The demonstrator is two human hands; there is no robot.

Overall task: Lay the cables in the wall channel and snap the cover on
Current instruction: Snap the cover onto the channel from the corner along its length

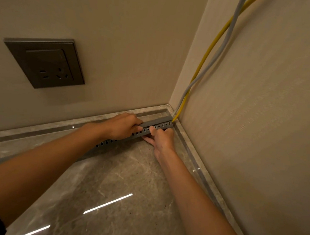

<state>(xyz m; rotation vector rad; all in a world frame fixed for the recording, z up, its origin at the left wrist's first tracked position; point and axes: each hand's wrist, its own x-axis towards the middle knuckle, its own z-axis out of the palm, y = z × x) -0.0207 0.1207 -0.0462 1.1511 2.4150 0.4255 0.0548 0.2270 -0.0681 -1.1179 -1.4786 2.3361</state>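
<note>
1. two hands on the channel (155, 125), a grey slotted duct lying on the floor (127, 180) along the skirting (57, 128) of the back wall, right end in the corner.
2. left hand (122, 126) wraps over the top of the channel, fingers curled down its far side, thumb on the front face. closed grip, holding the channel.
3. right hand (161, 138) is just right of the left one, fingertips pressed on the slotted front face, other fingers flat on the floor below. can't tell if it grips or only pushes.
4. cover (161, 120) looks seated on the top from the hands to the corner end; left of the hands the top is hidden by the left forearm.
5. yellow cable (209, 51) and grey cable (221, 48) drop down the right wall at the corner, cross each other on the way, and enter the channel's right end.
6. socket (45, 62) on the back wall, up left, well apart from the hands.
7. floor is glossy stone tile with light streaks reflected.
</note>
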